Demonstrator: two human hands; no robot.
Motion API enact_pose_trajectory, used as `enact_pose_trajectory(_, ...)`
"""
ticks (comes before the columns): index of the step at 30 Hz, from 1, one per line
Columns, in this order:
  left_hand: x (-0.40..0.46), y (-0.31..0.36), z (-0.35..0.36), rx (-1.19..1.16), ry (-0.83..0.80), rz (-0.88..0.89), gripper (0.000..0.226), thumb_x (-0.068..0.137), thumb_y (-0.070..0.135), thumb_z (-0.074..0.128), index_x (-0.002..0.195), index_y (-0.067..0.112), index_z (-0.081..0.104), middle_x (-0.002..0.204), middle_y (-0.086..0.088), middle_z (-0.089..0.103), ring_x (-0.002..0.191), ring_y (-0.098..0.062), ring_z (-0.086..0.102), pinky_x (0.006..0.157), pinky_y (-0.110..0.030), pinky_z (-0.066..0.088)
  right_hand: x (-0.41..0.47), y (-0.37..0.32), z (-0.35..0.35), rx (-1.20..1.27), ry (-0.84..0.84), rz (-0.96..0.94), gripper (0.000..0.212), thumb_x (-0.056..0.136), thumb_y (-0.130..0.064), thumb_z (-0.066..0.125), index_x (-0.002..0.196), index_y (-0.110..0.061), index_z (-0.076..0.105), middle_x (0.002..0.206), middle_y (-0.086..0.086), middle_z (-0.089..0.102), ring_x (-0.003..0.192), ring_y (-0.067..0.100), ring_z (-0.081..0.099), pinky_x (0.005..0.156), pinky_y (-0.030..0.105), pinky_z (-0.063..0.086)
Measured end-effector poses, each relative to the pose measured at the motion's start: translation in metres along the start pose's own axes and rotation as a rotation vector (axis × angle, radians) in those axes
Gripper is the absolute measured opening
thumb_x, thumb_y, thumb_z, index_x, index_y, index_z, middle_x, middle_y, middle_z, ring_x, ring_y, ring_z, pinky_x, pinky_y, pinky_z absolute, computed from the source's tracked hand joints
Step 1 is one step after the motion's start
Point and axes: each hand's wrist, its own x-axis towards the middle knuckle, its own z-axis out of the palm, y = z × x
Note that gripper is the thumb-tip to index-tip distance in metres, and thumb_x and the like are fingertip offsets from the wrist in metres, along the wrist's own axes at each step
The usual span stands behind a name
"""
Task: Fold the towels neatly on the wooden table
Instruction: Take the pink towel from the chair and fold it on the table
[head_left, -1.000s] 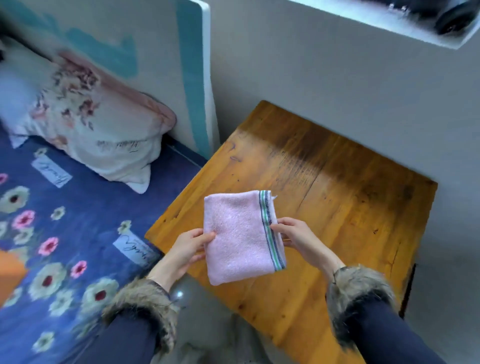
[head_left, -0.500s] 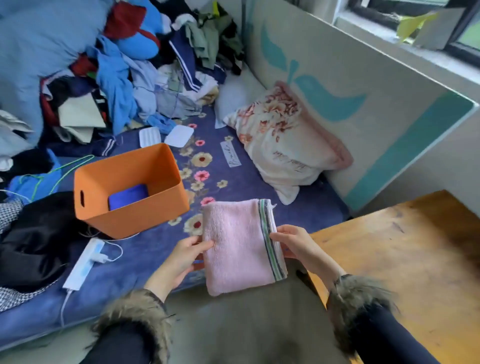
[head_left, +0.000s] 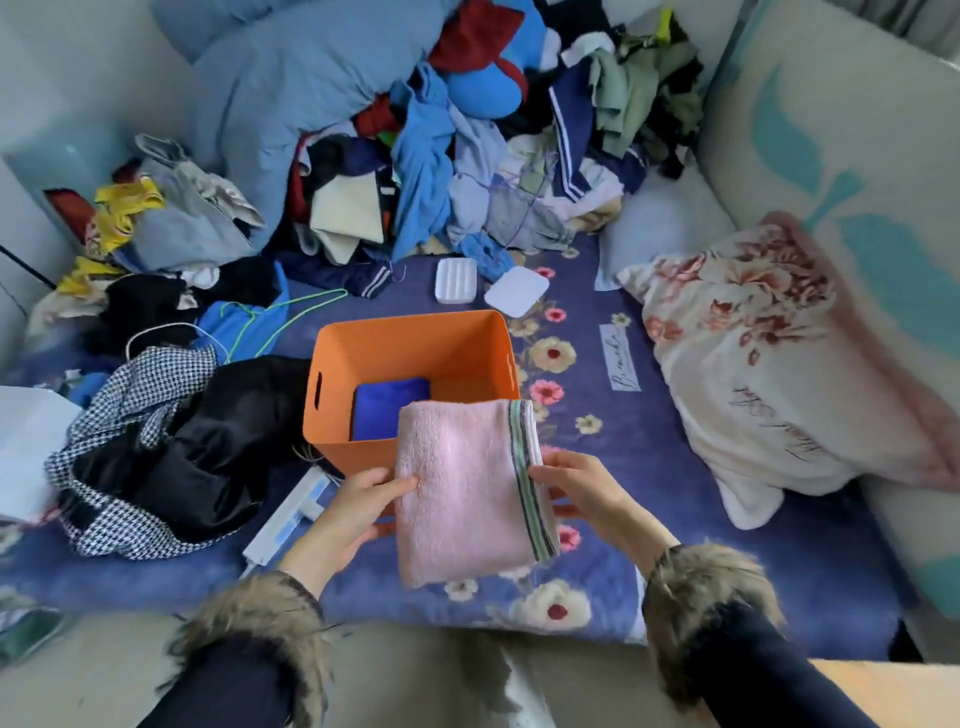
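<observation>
A folded pink towel (head_left: 462, 493) with a striped green and dark edge hangs in the air above the blue floral bed. My left hand (head_left: 358, 506) grips its left edge and my right hand (head_left: 576, 491) grips the striped right edge. Just beyond the towel stands an orange bin (head_left: 415, 343) on the bed, with a folded blue towel (head_left: 387, 408) lying on its bottom. The towel's far edge overlaps the bin's near wall in view. Only a corner of the wooden table (head_left: 893, 693) shows at the bottom right.
A floral pillow (head_left: 769, 364) lies on the bed at the right against a white and teal board. A big heap of clothes (head_left: 415, 156) fills the far side. Black and checked garments (head_left: 171, 447) lie left of the bin, with a white power strip (head_left: 285, 519) beside them.
The view has swung left from the wooden table to the bed. Both hands carried the folded pink towel along, and it now hangs right in front of the orange bin.
</observation>
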Motion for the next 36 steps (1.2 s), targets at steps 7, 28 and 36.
enact_pose_trajectory(7, 0.1, 0.058, -0.009, 0.012, 0.082, -0.058, 0.021, 0.088, 0.015, 0.061, 0.104, 0.001, 0.062, 0.1, -0.015, 0.067, 0.079, -0.021, 0.061, 0.063, -0.029, 0.051, 0.113, -0.058, -0.007, -0.051, -0.064, 0.07, 0.01, 0.092, -0.015, 0.055, 0.084, -0.01, 0.059, 0.079, 0.004, 0.061, 0.069, 0.015, 0.057, 0.062, 0.024, 0.047)
enact_pose_trajectory(28, 0.393, -0.018, -0.001, 0.078, 0.055, -0.365, 0.019, 0.089, 0.013, 0.058, 0.107, 0.006, 0.062, 0.105, -0.008, 0.065, 0.097, -0.023, 0.06, 0.07, -0.03, 0.049, 0.392, -0.008, 0.056, -0.569, 0.127, 0.402, 0.035, 0.093, -0.013, 0.043, 0.123, 0.004, 0.051, 0.127, 0.021, 0.054, 0.119, 0.034, 0.051, 0.095, 0.036, 0.042)
enact_pose_trajectory(36, 0.416, -0.045, 0.006, 0.63, -0.029, -0.013, 0.051, 0.091, 0.011, 0.054, 0.139, 0.012, 0.037, 0.138, -0.008, 0.043, 0.123, -0.024, 0.046, 0.096, -0.035, 0.044, 0.406, 0.017, 0.08, -1.03, 0.087, 0.225, 0.047, 0.094, -0.013, 0.039, 0.139, -0.002, 0.029, 0.143, 0.02, 0.028, 0.131, 0.035, 0.03, 0.107, 0.041, 0.03)
